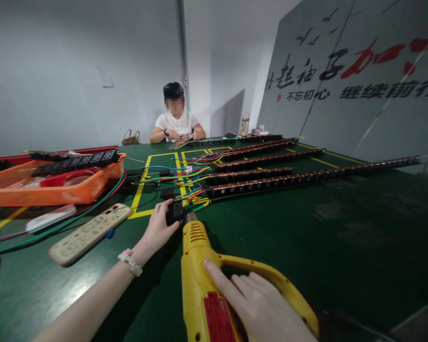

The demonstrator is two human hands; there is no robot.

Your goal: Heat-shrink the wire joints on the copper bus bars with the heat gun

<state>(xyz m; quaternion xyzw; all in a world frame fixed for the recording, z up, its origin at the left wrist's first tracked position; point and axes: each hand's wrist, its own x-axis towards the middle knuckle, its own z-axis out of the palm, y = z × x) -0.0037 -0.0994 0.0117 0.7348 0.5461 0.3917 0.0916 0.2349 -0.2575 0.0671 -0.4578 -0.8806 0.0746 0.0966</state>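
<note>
A yellow heat gun (194,266) with a red label lies in front of me, its metal nozzle pointing at a small black socket block (176,212). My right hand (253,299) is wrapped round its handle, with the index finger stretched along the body. The black block is between the thumb and fingers of my left hand (161,223). Yellow, green, blue and red wires (196,197) spread just beyond the nozzle. They run to the nearest long black strip (271,183), which has copper-coloured lines along it.
More long strips (267,159) lie behind on the green table (306,237). At the left stand an orange basket (74,192) holding black socket strips and a beige power strip (91,233). A person (178,121) in white sits across the table.
</note>
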